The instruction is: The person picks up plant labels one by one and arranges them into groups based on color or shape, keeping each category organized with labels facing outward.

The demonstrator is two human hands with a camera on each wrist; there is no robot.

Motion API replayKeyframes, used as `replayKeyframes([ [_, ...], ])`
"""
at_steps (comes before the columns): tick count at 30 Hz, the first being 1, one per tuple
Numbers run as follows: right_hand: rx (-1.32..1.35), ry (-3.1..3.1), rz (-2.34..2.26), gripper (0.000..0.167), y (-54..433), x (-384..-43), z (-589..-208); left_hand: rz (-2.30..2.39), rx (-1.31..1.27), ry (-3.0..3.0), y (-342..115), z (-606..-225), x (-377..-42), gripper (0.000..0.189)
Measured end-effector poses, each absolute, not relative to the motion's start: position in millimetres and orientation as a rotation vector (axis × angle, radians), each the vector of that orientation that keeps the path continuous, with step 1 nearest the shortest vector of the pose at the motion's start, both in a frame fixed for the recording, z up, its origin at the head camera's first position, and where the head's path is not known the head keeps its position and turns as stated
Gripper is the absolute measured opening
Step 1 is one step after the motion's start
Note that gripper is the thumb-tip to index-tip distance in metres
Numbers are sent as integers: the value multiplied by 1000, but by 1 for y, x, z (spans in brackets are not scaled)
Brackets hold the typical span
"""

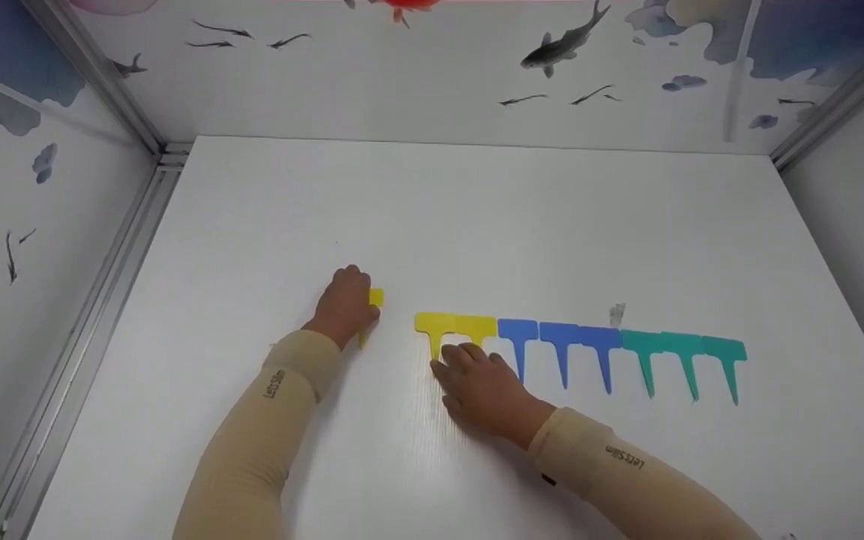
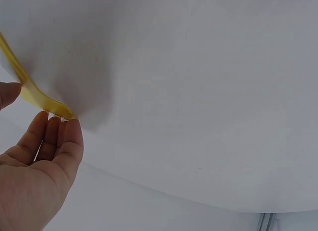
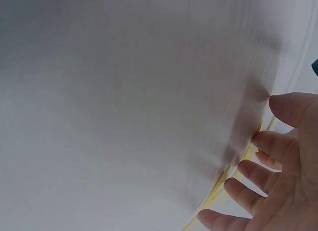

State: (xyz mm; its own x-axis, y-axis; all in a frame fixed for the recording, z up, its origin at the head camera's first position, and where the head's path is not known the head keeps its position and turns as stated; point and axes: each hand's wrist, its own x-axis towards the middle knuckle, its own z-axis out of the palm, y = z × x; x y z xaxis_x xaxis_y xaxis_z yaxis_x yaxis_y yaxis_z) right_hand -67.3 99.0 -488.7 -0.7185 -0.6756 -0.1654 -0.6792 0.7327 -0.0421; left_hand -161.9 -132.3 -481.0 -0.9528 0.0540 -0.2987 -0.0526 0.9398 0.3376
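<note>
My left hand (image 1: 343,304) pinches a yellow T-shaped plant label (image 1: 376,297) between thumb and fingertips, left of a row of similar labels. In the left wrist view the label (image 2: 44,101) runs from the fingertips past the thumb. My right hand (image 1: 486,390) rests with spread fingers at the row's left end, by the stems of two yellow labels (image 1: 436,324), and hides part of them. In the right wrist view its fingertips (image 3: 211,218) lie on or beside the yellow stems; contact is hard to tell. Blue labels (image 1: 558,333) and green labels (image 1: 683,343) continue the row rightward.
All the labels lie on a white tabletop (image 1: 289,210), heads edge to edge and stems toward me. A small grey smudge (image 1: 617,313) shows just above the row. Panels with painted fish (image 1: 563,49) and metal rails (image 1: 132,217) border the table.
</note>
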Motion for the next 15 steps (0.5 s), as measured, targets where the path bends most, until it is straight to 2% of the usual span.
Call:
replayKeyframes([
  [15,-1039,2748,-4,49,99,-66,-488,505,80,2775,-125,-485,-149,43],
])
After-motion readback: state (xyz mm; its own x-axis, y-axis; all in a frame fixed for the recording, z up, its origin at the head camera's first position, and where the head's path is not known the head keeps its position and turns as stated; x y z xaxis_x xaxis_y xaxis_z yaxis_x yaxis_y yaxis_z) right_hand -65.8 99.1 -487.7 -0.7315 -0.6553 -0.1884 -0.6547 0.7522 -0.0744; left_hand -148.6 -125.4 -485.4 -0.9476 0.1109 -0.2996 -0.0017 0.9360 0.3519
